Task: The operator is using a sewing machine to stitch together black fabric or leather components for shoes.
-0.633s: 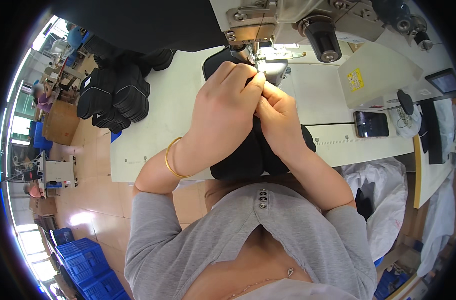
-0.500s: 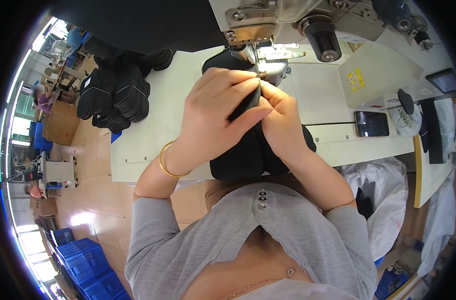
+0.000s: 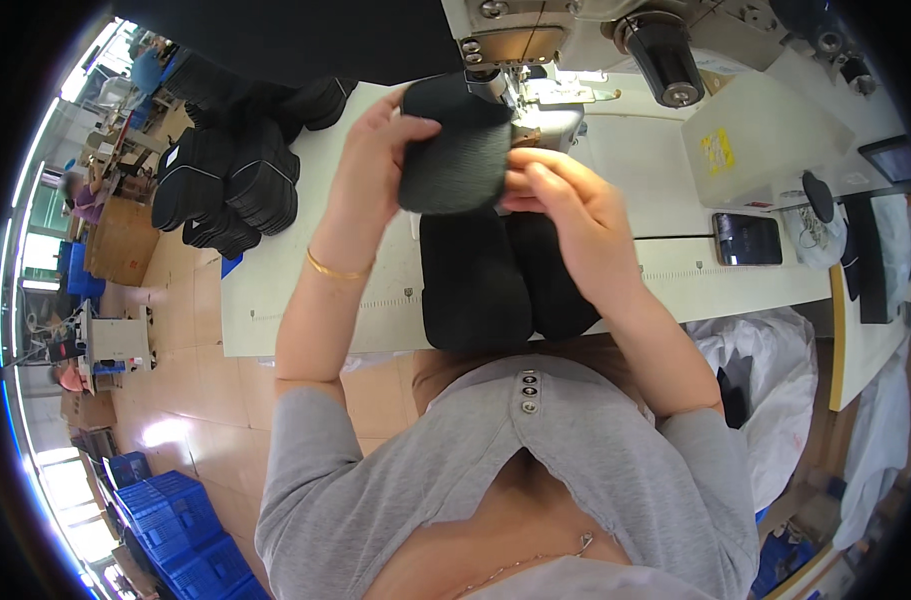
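A black rounded fabric piece [image 3: 455,150], shaped like an insole, is held up flat below the needle area of a sewing machine [image 3: 515,45]. My left hand [image 3: 375,145] grips its left edge, thumb on top and fingers mostly hidden underneath. At the right edge, my right hand [image 3: 573,205] pinches it between thumb and fingers. Closer to my body, two stacks of similar black pieces, a left stack [image 3: 475,285] and a right stack [image 3: 553,275], lie side by side at the table's front edge. The held piece is slightly blurred and partly covers the machine's sewing area.
Tied bundles of black pieces [image 3: 260,185] sit on the left of the white table [image 3: 315,240]. A phone [image 3: 747,239] and a pale machine housing [image 3: 755,140] are at the right. White plastic bags [image 3: 765,390] hang below. Blue crates [image 3: 180,530] stand on the floor.
My hands have drawn apart, the left going left. The black piece, earlier mostly hidden between my hands near the needle, now shows its broad face, uncovering the stacks below.
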Motion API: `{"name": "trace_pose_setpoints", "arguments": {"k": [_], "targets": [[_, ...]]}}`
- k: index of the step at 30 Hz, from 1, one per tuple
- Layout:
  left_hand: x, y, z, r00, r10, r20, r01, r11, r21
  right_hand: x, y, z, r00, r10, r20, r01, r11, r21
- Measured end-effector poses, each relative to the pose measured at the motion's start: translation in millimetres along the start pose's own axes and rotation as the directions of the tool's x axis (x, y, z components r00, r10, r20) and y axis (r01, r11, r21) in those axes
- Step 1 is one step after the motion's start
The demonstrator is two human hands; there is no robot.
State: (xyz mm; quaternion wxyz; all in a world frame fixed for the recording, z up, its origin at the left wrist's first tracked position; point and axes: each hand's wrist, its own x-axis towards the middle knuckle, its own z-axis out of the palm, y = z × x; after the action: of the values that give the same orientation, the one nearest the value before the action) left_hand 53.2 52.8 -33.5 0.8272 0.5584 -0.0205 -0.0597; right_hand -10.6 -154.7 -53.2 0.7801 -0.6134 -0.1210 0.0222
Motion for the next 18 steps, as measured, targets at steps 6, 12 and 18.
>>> {"name": "trace_pose_setpoints", "arguments": {"k": [6, 12, 18], "targets": [[67, 2, -13, 0.955, 0.277, -0.102, -0.243, 0.935, 0.259, -15, 17, -54, 0.951, -0.304, -0.056, 0.155, 0.623, -0.767], [-10, -20, -16, 0.946, 0.296, 0.134, -0.206, 0.226, 0.952, -31, 30, -65, 0.973, -0.231, -0.022, 0.052, 0.310, -0.949], [-98, -43, 4, 0.877, 0.296, 0.378, -0.398, 0.009, 0.917, -38, 41, -68, 0.975, -0.221, 0.001, 0.113, 0.499, -0.859]]}}
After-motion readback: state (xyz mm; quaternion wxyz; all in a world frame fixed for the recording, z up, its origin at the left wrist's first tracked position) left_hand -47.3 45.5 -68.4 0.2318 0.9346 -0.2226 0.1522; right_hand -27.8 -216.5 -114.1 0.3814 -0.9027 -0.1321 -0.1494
